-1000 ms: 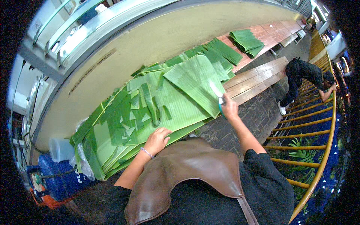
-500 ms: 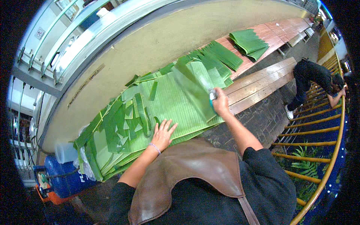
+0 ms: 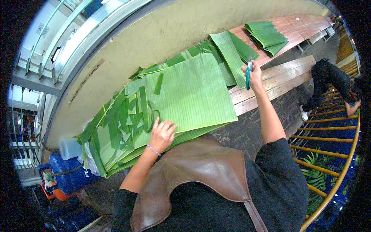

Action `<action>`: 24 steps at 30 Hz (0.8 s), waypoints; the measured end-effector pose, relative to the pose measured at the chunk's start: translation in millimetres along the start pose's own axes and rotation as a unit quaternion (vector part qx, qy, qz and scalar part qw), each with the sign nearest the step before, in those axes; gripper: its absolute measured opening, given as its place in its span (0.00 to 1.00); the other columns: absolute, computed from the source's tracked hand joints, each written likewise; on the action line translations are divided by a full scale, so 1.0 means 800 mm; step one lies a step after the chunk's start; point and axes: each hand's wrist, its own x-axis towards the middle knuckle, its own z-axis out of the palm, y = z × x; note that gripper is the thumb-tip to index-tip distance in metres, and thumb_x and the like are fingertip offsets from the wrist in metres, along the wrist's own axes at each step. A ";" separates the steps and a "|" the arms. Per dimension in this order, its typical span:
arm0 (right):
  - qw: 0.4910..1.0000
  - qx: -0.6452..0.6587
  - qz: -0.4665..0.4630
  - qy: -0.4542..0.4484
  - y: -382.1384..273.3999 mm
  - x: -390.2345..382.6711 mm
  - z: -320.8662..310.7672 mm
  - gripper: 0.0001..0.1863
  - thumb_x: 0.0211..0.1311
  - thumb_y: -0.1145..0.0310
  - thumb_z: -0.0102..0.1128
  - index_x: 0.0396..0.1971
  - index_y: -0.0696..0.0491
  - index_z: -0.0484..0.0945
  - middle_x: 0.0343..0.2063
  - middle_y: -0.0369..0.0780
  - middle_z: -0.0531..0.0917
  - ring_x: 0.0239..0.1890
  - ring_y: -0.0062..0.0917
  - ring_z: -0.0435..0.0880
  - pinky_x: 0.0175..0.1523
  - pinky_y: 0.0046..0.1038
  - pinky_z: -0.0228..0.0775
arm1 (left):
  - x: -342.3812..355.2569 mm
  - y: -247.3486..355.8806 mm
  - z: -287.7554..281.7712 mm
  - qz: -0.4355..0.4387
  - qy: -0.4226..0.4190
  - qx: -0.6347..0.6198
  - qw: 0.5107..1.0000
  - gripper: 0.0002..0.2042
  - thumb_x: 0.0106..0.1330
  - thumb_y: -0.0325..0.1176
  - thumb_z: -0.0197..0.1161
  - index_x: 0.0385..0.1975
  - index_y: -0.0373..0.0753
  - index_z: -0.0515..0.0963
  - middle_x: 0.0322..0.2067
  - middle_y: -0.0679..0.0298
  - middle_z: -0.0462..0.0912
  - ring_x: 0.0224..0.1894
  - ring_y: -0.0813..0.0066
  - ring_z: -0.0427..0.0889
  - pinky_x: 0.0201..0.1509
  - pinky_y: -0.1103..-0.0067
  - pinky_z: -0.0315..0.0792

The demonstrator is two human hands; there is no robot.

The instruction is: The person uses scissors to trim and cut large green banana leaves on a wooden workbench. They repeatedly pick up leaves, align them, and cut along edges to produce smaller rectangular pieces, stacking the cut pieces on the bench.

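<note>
A large banana leaf (image 3: 189,92) lies across a stack of leaves in front of me. My left hand (image 3: 163,134) rests on its near edge, fingers bent and a little apart, beside a curled narrow leaf strip (image 3: 148,112). Up to the right, my right hand (image 3: 254,76) is closed around scissors with a teal handle (image 3: 247,76). It is against the right edge of a cut leaf panel (image 3: 228,54), which lies over other leaf pieces. Whether its fingers also pinch that panel I cannot tell.
Leaf scraps (image 3: 119,123) cover the left of the stack. A folded leaf bundle (image 3: 266,36) sits on the reddish bench (image 3: 297,25); a wooden plank bench (image 3: 282,77) runs alongside. A blue container (image 3: 69,174) stands left. A person (image 3: 328,83) bends by the yellow railing (image 3: 353,143).
My right hand has moved up and right with the scissors. The blurred leaf panel now lies on the pieces at the far right. My left hand's spread fingers have bent inward.
</note>
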 end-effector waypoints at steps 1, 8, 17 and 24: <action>1.000 0.012 -0.005 -0.025 -0.006 -0.022 0.005 0.33 0.47 0.65 0.75 0.52 0.57 0.68 0.25 0.34 0.77 0.25 0.15 0.74 0.29 0.19 0.67 | 0.000 -0.001 -0.007 -0.012 0.008 0.004 1.000 0.18 0.45 0.26 0.64 0.40 0.42 0.79 0.41 0.63 0.79 0.49 0.66 0.77 0.65 0.55 0.59; 0.972 -0.058 -0.076 -0.215 -0.098 -0.205 0.036 0.43 0.34 0.58 0.80 0.53 0.54 0.68 0.38 0.42 0.80 0.40 0.30 0.78 0.46 0.33 0.72 | 0.016 -0.022 -0.057 -0.040 0.085 0.003 0.996 0.17 0.44 0.24 0.66 0.37 0.41 0.79 0.37 0.63 0.80 0.43 0.65 0.78 0.62 0.60 0.65; 0.913 -0.164 -0.370 -0.049 -0.158 -0.272 0.134 0.23 0.40 0.82 0.61 0.42 0.55 0.73 0.25 0.45 0.78 0.29 0.40 0.78 0.34 0.38 0.69 | 0.053 -0.026 -0.082 0.023 0.226 0.010 0.974 0.12 0.48 0.25 0.64 0.34 0.42 0.80 0.34 0.64 0.80 0.37 0.66 0.80 0.44 0.72 0.74; 0.939 -0.150 -0.292 0.105 -0.162 -0.240 0.105 0.22 0.46 0.86 0.54 0.45 0.55 0.74 0.33 0.46 0.80 0.33 0.37 0.80 0.39 0.32 0.73 | -0.024 -0.051 -0.035 -0.055 0.107 0.079 0.990 0.27 0.48 0.21 0.59 0.54 0.42 0.72 0.52 0.54 0.72 0.52 0.57 0.73 0.56 0.64 0.67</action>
